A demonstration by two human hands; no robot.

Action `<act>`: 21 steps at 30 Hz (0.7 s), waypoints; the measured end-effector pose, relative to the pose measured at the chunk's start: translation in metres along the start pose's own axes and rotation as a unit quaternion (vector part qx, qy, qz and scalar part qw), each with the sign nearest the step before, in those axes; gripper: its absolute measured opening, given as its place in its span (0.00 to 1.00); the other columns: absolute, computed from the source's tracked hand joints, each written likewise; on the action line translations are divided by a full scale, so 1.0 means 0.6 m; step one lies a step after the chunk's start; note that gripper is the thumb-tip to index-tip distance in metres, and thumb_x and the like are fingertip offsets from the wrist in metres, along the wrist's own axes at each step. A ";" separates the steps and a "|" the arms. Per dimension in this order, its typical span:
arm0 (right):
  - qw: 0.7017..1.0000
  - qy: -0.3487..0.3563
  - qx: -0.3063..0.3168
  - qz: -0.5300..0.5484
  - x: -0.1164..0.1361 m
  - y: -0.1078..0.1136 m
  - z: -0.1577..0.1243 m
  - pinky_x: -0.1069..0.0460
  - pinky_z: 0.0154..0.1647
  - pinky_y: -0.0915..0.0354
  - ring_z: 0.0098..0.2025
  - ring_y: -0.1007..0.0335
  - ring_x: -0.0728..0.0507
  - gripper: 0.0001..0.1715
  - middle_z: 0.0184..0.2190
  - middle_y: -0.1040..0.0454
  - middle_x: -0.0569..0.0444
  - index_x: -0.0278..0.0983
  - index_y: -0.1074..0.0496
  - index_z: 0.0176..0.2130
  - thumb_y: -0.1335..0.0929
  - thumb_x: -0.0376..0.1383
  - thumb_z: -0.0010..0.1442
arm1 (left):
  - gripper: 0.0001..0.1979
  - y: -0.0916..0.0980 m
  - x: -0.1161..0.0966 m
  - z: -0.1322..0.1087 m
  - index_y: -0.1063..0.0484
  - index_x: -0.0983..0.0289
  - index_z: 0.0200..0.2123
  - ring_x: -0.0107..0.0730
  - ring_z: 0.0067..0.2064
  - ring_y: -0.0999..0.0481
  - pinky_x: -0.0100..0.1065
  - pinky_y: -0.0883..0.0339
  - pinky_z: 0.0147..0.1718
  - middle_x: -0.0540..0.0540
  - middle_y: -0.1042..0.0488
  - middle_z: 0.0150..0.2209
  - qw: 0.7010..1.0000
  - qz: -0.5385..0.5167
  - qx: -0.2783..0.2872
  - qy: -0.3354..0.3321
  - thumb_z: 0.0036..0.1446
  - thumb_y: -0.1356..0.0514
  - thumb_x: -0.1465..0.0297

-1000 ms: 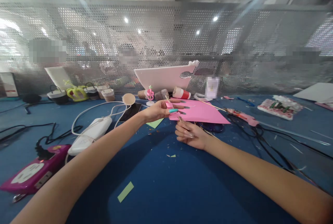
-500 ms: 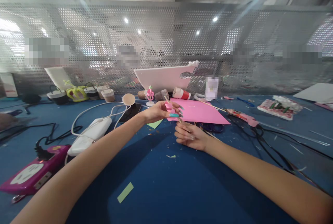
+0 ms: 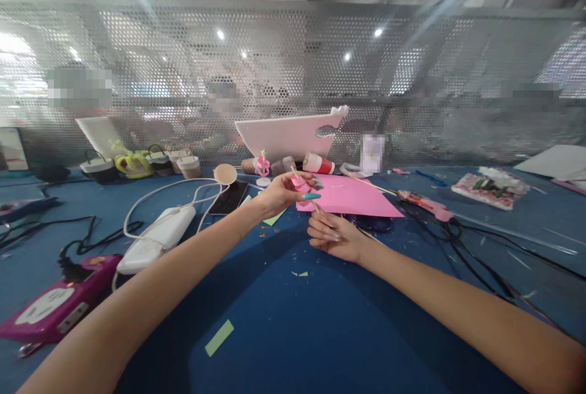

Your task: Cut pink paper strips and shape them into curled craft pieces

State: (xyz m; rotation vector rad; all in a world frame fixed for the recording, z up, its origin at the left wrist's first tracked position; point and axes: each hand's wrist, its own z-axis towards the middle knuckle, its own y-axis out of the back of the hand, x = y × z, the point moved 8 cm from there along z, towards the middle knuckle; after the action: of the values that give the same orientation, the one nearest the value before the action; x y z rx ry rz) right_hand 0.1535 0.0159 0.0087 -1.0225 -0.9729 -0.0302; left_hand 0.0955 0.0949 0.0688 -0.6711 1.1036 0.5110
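A thin wooden stick [image 3: 317, 207] slants between my two hands, with a pink paper strip [image 3: 300, 184] around its upper part. My left hand [image 3: 280, 193] pinches the pink strip and stick between thumb and fingers. Lower and to the right, my right hand [image 3: 336, 238] is closed on the stick's lower end. Fingers partly hide both the strip and the stick. Behind my hands lies a pink sheet [image 3: 361, 198]. Beyond my left hand stands a small pink ornament [image 3: 263, 167] on a white base.
A glue gun [image 3: 425, 204] with black cables lies on the right. To the left are a white power bank [image 3: 158, 240] with a looping cable and a purple power strip [image 3: 61, 302]. Small cups [image 3: 189, 167] and a white foam board [image 3: 284, 137] stand at the back.
My left fingers have shifted on the pink strip, which now tilts differently. My right hand stays nearly still. Another person's blurred hand has left the far left edge.
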 end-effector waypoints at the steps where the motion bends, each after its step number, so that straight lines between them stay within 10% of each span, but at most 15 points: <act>1: 1.000 -0.001 0.001 0.001 0.000 0.000 0.001 0.59 0.23 0.48 0.17 0.64 0.54 0.26 0.14 0.52 0.64 0.35 0.49 0.20 0.36 0.37 0.66 | 0.24 -0.002 0.001 -0.001 0.26 0.66 0.39 0.34 0.42 0.22 0.33 0.30 0.42 0.55 0.21 0.38 1.000 -0.007 0.000 0.005 0.34 0.29 0.81; 21: 0.999 0.007 0.004 0.053 0.003 -0.001 0.000 0.60 0.22 0.48 0.16 0.62 0.54 0.25 0.13 0.52 0.64 0.35 0.47 0.20 0.42 0.34 0.69 | 0.25 -0.012 0.005 -0.008 0.26 0.68 0.45 0.37 0.45 0.22 0.32 0.34 0.45 0.61 0.22 0.45 0.994 -0.048 0.076 0.061 0.41 0.28 0.71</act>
State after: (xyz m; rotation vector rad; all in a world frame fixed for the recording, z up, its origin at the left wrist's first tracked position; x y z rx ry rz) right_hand 0.1542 0.0165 0.0103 -1.0639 -0.9045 0.0537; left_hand 0.0983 0.0865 0.0662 -0.6236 1.2063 0.3033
